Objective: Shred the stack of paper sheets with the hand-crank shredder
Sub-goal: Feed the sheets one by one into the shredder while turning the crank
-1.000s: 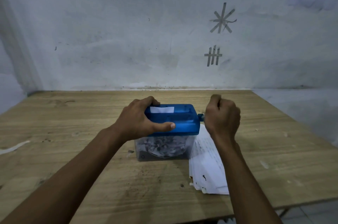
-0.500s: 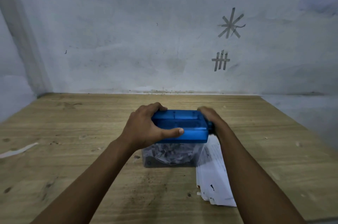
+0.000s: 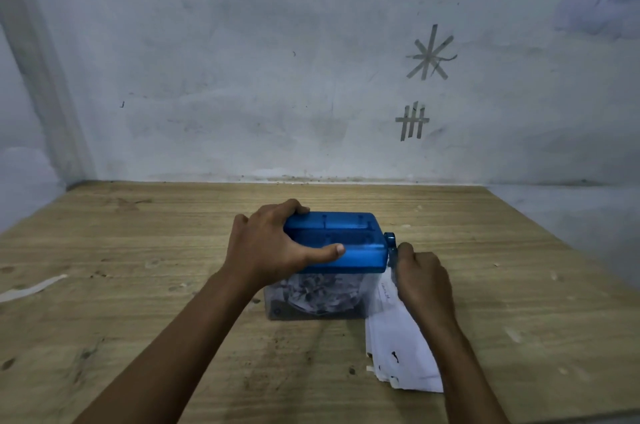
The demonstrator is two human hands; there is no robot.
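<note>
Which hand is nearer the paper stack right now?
Right. The right hand is at the crank, directly above the far end of the stack. The left hand grips the left end of the shredder, away from the stack.

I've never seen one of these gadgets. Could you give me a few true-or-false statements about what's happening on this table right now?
1. The left hand grips the shredder by its blue top. True.
2. The right hand lies flat on the wood. False: it holds the crank on the shredder's right side.
3. The clear bin is empty. False: paper shreds lie inside.
4. The paper stack lies right of the shredder. True.
</note>
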